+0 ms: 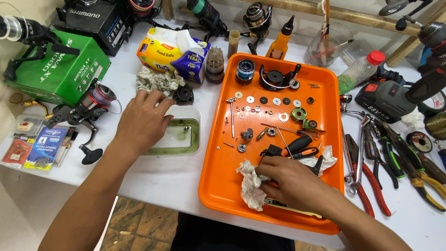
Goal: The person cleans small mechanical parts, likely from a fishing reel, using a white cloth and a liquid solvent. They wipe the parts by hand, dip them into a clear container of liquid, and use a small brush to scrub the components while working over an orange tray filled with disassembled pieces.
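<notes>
Reel parts crowd orange tray [218, 186]; right hand [285, 179] clutches rag [251, 183], left hand [141, 121] rests open over plastic tub [186, 135]

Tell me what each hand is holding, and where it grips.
The right hand presses down on a white rag in the orange tray, fingers over its right end. The left hand holds nothing; it rests open on the clear tub's left rim.

A crumpled white rag [251, 184] lies bunched at the near edge of the orange tray [218, 186]. A shallow clear tub [195, 139] of greenish liquid sits flat just left of it
</notes>
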